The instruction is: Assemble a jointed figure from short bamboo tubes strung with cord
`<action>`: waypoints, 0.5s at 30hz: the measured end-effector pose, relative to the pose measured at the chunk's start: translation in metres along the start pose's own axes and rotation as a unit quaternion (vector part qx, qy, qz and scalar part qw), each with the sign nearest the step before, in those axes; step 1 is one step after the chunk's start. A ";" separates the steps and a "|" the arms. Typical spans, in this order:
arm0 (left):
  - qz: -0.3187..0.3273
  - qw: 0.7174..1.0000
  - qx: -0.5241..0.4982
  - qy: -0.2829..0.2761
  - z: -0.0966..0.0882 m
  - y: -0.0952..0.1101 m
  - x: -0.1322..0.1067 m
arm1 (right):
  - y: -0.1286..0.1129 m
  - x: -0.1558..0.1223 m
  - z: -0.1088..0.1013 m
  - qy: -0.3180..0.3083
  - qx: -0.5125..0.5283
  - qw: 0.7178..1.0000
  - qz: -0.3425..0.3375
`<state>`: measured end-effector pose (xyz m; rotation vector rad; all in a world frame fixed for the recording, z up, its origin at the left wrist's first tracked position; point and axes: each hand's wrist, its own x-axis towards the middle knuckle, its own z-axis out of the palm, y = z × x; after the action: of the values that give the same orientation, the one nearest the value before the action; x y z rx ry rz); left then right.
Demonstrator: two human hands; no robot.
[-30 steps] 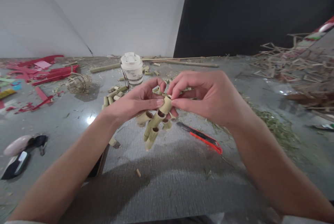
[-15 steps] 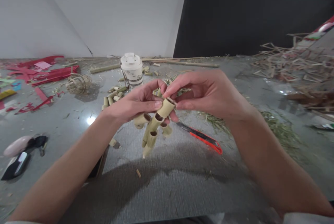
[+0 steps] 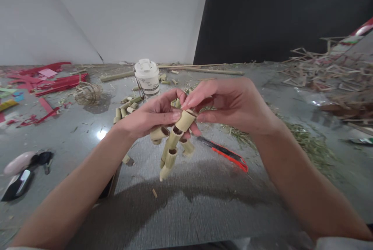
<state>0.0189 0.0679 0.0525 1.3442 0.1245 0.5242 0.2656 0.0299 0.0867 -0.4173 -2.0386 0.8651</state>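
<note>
Held above the table is a linked cluster of short, hollow bamboo tubes [image 3: 171,141], pale green to tan. My left hand [image 3: 155,112] is closed around its upper part, the thumb pressing against the topmost tube [image 3: 185,121]. At that tube's open end, the fingers of my right hand [image 3: 227,104] are pinched together by the rim; what lies between them, if anything, is too small to make out. Several lower tubes hang down, their open ends facing up. On the table just right of the cluster lies a utility knife [image 3: 225,153] with an orange-red and black handle.
Behind my left hand stand a lidded white cup [image 3: 147,79] and loose bamboo pieces [image 3: 125,112]. Red strips [image 3: 58,83], a woven ball [image 3: 87,94] and keys [image 3: 45,158] lie left. Green shavings [image 3: 305,145] and a pile of thin stick frames [image 3: 320,71] spread right.
The lower hanging tubes have swung slightly down and to the right. Both hands stay in nearly the same place, the right one still at the top tube's rim.
</note>
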 end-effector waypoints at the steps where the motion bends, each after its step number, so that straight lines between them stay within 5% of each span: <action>1: 0.002 1.000 0.002 -0.002 0.000 0.000 0.000 | 0.000 0.000 0.000 -0.002 0.002 1.000 0.000; 15: 0.009 1.000 0.004 0.012 0.010 0.002 -0.001 | -0.001 0.000 0.000 -0.008 0.035 0.999 -0.014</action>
<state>0.0214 0.0589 0.0566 1.3487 0.1345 0.5568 0.2656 0.0294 0.0876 -0.3424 -2.0173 0.9220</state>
